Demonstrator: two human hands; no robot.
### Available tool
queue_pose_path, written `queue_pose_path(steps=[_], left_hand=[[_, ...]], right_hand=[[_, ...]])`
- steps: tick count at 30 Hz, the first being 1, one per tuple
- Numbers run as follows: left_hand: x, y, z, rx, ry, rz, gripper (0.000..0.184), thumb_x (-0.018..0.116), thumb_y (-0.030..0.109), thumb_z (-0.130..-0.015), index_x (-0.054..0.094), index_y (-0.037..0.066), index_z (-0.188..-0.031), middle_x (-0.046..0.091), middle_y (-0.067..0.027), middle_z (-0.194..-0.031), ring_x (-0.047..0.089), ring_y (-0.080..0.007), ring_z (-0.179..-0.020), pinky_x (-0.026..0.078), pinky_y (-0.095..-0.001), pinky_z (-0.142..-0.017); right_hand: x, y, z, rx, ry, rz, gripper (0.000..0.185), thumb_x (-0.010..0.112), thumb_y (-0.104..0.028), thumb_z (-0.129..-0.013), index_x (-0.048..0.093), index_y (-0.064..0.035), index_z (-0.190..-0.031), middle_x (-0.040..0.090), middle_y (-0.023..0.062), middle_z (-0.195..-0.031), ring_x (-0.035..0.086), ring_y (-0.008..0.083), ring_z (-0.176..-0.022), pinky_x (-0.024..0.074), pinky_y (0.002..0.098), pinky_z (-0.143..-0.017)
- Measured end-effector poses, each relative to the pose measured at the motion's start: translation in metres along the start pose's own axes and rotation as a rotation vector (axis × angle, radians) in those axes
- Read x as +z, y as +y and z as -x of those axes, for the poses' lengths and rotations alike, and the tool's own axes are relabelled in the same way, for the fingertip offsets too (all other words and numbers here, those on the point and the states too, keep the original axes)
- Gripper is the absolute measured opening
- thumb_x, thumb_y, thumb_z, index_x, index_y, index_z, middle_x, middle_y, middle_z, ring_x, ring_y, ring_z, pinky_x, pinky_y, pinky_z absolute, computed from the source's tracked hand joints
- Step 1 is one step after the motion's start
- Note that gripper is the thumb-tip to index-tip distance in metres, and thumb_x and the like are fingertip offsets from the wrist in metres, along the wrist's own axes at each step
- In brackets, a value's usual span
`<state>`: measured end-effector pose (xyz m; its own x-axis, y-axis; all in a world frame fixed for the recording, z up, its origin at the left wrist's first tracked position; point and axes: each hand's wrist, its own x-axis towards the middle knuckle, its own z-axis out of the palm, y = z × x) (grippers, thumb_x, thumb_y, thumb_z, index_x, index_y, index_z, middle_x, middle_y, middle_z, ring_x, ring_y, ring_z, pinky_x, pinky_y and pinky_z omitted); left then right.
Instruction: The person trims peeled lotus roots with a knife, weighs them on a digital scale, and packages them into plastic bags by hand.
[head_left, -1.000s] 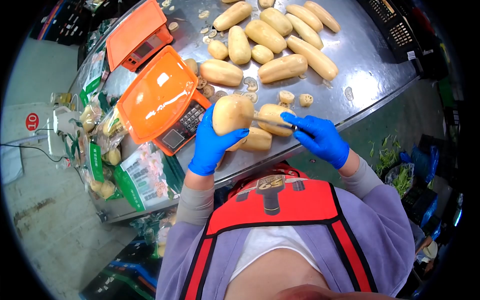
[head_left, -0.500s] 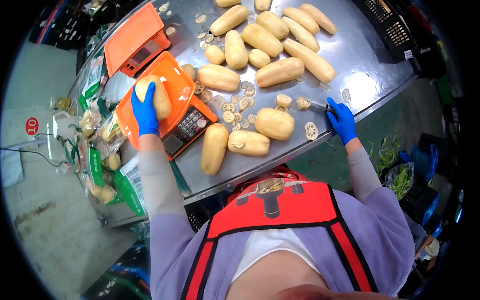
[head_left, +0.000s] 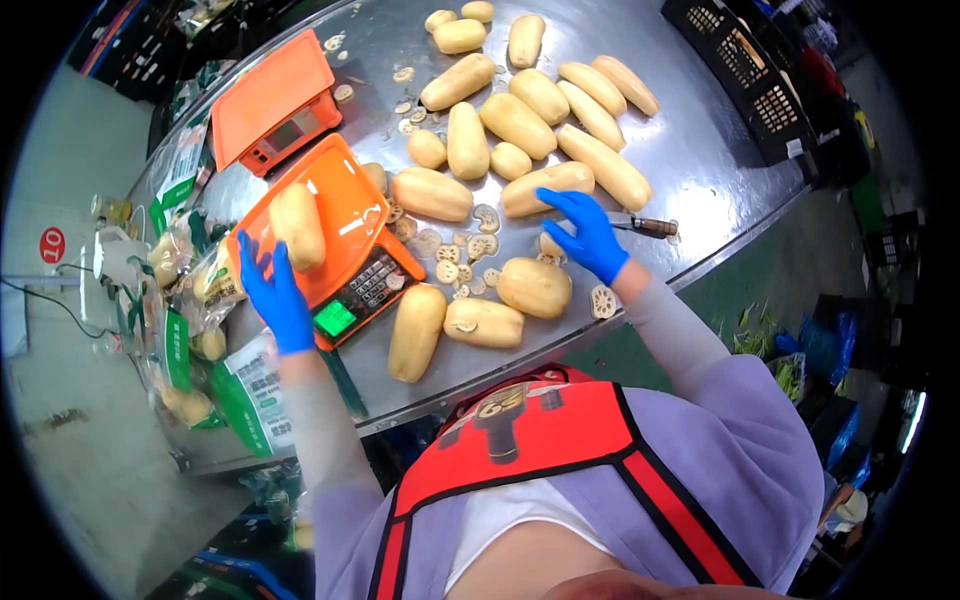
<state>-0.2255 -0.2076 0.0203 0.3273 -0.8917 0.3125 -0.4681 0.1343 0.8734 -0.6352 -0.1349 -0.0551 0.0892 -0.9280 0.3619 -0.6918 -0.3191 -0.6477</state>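
Note:
A lotus root section (head_left: 297, 225) lies on the orange pan (head_left: 345, 190) of a digital scale whose display (head_left: 334, 317) glows green. My left hand (head_left: 275, 295), in a blue glove, is beside that section with fingers apart, holding nothing. My right hand (head_left: 592, 238), also gloved in blue, reaches over the table with spread fingers. Its fingertips are at the near side of a lotus root (head_left: 525, 193); whether they touch it I cannot tell. Just right of this hand rests a knife (head_left: 650, 226), its blade partly hidden. Under the hand, a small cut piece (head_left: 550, 246) is partly covered.
Several lotus roots (head_left: 518, 125) are spread over the metal table (head_left: 690, 150), with cut slices (head_left: 447, 270) near the scale. A second orange scale (head_left: 275, 95) stands behind. Bagged lotus roots (head_left: 190, 350) line the left side. A black crate (head_left: 745, 80) stands at far right.
My left hand has let go of the lotus root on the pan and drawn back. My right hand has left the knife on the table and moved left. The scale display has lit green.

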Motion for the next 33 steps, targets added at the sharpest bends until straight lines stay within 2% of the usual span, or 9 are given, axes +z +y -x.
queue_pose_path(steps=[4, 8, 10, 13, 15, 19, 25, 29, 33], left_hand=[[-0.047, -0.026, 0.055, -0.149, 0.152, 0.06, 0.056, 0.061, 0.009, -0.086, 0.038, 0.004, -0.137, 0.045, -0.013, -0.133, 0.048, -0.0214, -0.108, 0.039, -0.0331, -0.093], [-0.103, -0.074, 0.106, -0.199, 0.202, -0.239, 0.062, 0.065, 0.015, -0.083, 0.038, 0.003, -0.137, 0.045, -0.014, -0.133, 0.046, -0.0262, -0.115, 0.036, -0.0378, -0.097], [-0.119, -0.092, 0.13, -0.126, 0.146, -0.592, 0.064, 0.066, 0.019, -0.082, 0.038, 0.001, -0.136, 0.044, -0.0182, -0.135, 0.045, -0.0326, -0.119, 0.035, -0.0406, -0.099], [-0.124, -0.12, 0.157, -0.149, 0.099, -0.674, 0.065, 0.068, 0.022, -0.081, 0.039, 0.0, -0.135, 0.043, -0.0224, -0.135, 0.043, -0.0366, -0.122, 0.034, -0.043, -0.101], [-0.121, -0.129, 0.168, -0.179, 0.083, -0.642, 0.065, 0.067, 0.027, -0.082, 0.04, 0.002, -0.135, 0.043, -0.0254, -0.134, 0.041, -0.0383, -0.123, 0.032, -0.0444, -0.102], [-0.113, -0.125, 0.171, -0.131, 0.062, -0.923, 0.061, 0.062, 0.035, -0.084, 0.042, 0.006, -0.135, 0.042, -0.0271, -0.134, 0.04, -0.0411, -0.123, 0.03, -0.0477, -0.103], [-0.108, -0.122, 0.17, -0.172, 0.078, -0.928, 0.063, 0.064, 0.034, -0.082, 0.042, 0.008, -0.135, 0.04, -0.0252, -0.136, 0.039, -0.0408, -0.125, 0.031, -0.0472, -0.103], [-0.107, -0.12, 0.169, -0.18, 0.079, -0.96, 0.064, 0.063, 0.036, -0.082, 0.041, 0.008, -0.135, 0.041, -0.027, -0.134, 0.04, -0.0416, -0.123, 0.031, -0.0483, -0.102], [-0.111, -0.13, 0.17, -0.145, 0.095, -0.961, 0.066, 0.065, 0.038, -0.08, 0.043, 0.008, -0.135, 0.042, -0.0267, -0.133, 0.041, -0.041, -0.122, 0.032, -0.0482, -0.102]], right_hand=[[0.064, -0.019, -0.081, -0.182, -0.079, -0.027, 0.045, 0.065, -0.026, -0.078, 0.056, -0.0126, -0.12, 0.058, 0.0146, -0.11, 0.055, 0.0332, -0.101, 0.0441, 0.0415, -0.088], [0.142, -0.018, -0.149, -0.297, -0.13, 0.06, 0.059, 0.066, -0.034, -0.076, 0.047, -0.0121, -0.127, 0.054, 0.0196, -0.117, 0.052, 0.036, -0.106, 0.0432, 0.0436, -0.09], [0.156, -0.036, -0.176, -0.253, -0.273, 0.176, 0.065, 0.065, -0.034, -0.075, 0.041, -0.011, -0.131, 0.048, 0.0207, -0.126, 0.049, 0.0363, -0.112, 0.0428, 0.0434, -0.092], [0.18, -0.054, -0.203, -0.248, -0.37, 0.247, 0.06, 0.062, -0.031, -0.077, 0.042, -0.0105, -0.129, 0.043, 0.0211, -0.131, 0.048, 0.0375, -0.116, 0.0429, 0.043, -0.092], [0.182, -0.067, -0.216, 0.024, -0.649, 0.224, 0.053, 0.057, -0.032, -0.082, 0.043, -0.011, -0.128, 0.045, 0.0216, -0.13, 0.051, 0.0378, -0.113, 0.0443, 0.0431, -0.091], [0.167, -0.076, -0.228, 0.002, -0.883, 0.281, 0.046, 0.051, -0.032, -0.085, 0.045, -0.0123, -0.127, 0.05, 0.0211, -0.126, 0.057, 0.0358, -0.106, 0.0462, 0.0435, -0.088], [0.151, -0.017, -0.2, -0.298, -0.432, 0.243, 0.059, 0.061, -0.027, -0.074, 0.045, -0.0177, -0.129, 0.056, 0.015, -0.117, 0.06, 0.0326, -0.098, 0.0463, 0.0421, -0.085], [0.148, -0.018, -0.194, -0.33, -0.35, 0.413, 0.055, 0.059, -0.025, -0.076, 0.046, -0.0216, -0.129, 0.054, 0.0133, -0.122, 0.059, 0.0322, -0.1, 0.0443, 0.0458, -0.085], [0.156, -0.018, -0.195, -0.214, -0.495, 0.604, 0.058, 0.057, -0.031, -0.078, 0.042, -0.025, -0.133, 0.046, 0.0099, -0.134, 0.042, 0.0291, -0.124, 0.0291, 0.0497, -0.101]])
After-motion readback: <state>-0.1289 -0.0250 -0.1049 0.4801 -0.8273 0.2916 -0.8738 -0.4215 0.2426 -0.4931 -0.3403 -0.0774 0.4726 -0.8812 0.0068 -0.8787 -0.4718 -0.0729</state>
